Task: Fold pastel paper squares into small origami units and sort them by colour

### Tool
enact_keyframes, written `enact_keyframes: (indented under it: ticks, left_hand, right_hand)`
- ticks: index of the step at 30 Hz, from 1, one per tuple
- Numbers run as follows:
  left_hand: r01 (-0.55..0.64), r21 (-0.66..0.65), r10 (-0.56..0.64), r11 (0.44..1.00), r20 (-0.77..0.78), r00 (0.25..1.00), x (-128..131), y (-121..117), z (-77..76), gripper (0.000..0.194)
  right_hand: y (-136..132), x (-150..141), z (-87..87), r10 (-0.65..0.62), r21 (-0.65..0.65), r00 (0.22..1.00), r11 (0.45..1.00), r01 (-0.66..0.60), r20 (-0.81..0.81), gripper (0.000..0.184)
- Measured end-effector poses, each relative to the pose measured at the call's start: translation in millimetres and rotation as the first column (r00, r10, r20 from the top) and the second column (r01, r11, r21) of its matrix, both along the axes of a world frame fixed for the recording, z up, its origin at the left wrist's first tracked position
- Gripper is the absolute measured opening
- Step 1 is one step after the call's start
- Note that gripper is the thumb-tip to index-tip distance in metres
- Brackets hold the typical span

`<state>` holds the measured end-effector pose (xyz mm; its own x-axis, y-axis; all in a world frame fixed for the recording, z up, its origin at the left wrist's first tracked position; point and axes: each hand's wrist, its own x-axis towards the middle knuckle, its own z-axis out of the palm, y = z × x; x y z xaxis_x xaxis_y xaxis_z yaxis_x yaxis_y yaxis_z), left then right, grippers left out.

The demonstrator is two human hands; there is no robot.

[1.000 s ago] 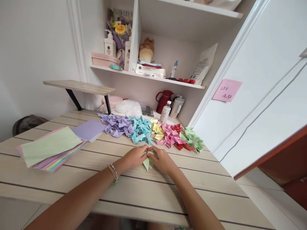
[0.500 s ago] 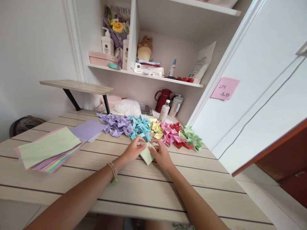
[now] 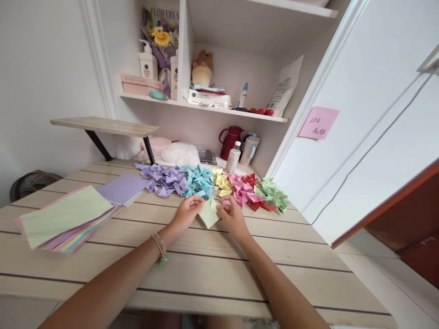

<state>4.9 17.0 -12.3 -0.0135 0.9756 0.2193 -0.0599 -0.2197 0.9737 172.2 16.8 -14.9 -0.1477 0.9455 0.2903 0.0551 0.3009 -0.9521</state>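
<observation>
A pale green sheet of origami paper (image 3: 209,214), folded to a pointed shape with its tip toward me, is held just above the table between both hands. My left hand (image 3: 188,212) pinches its left corner between thumb and fingers. On the right edge, my right hand (image 3: 233,217) closes thumb and forefinger on the paper. Right behind it lie folded paper boats in colour groups: purple (image 3: 166,179), blue (image 3: 198,180), yellow (image 3: 222,182), pink (image 3: 242,188), red (image 3: 267,206) and green (image 3: 274,195).
A stack of coloured paper sheets (image 3: 68,212) and purple sheets (image 3: 121,188) lie at the left of the slatted table (image 3: 192,274). A small raised shelf (image 3: 106,125) stands behind them. At the back are a clear bottle (image 3: 233,159), a red jug (image 3: 229,141) and a cup (image 3: 249,150).
My hands have moved apart along the paper's top edge, so more of its folded face shows. The camera view has shifted slightly.
</observation>
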Motion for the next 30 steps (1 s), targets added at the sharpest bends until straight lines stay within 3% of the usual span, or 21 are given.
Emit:
enact_keyframes:
  ticks: [6, 11, 14, 17, 21, 24, 30]
  left_hand:
    - [0.126, -0.046, -0.124, 0.991, 0.043, 0.991, -2.9, 1.0, 1.2, 0.022]
    - [0.125, -0.059, -0.123, 0.990, 0.030, 0.992, -5.7, 3.0, 0.4, 0.024]
    - [0.165, -0.067, -0.163, 0.984, 0.035, 0.986, -5.7, 2.7, 1.4, 0.027]
    - [0.228, -0.087, -0.226, 0.970, 0.035, 0.974, -3.4, 0.3, 3.1, 0.032]
    - [0.233, -0.072, -0.238, 0.970, -0.060, 0.969, -0.3, -2.4, 3.0, 0.042]
    - [0.175, -0.024, -0.176, 0.984, -0.114, 0.978, -0.8, -1.5, 1.8, 0.038]
    - [0.144, 0.038, -0.136, 0.989, -0.157, 0.978, -4.4, 1.0, 1.6, 0.026]
  right_hand:
    - [-4.4, 3.4, 6.2, 0.012, -0.005, 0.973, 1.000, -0.011, 0.229, 0.020]
    - [-10.3, 2.4, 13.0, 0.109, -0.123, 0.988, 0.988, -0.095, 0.110, 0.051]
    - [-9.4, 2.0, 12.1, 0.117, -0.159, 0.992, 0.981, -0.110, 0.036, 0.056]
    - [-7.1, 3.7, 10.8, 0.054, -0.120, 0.998, 0.992, -0.049, 0.037, 0.051]
    - [-4.8, 6.5, 10.9, -0.082, 0.038, 0.965, 0.996, 0.075, 0.248, 0.038]
    - [-4.9, 6.0, 11.1, -0.083, 0.128, 0.937, 0.991, 0.041, 0.338, 0.033]
    - [-8.0, 2.2, 11.0, 0.001, 0.122, 0.924, 0.991, -0.051, 0.381, 0.033]
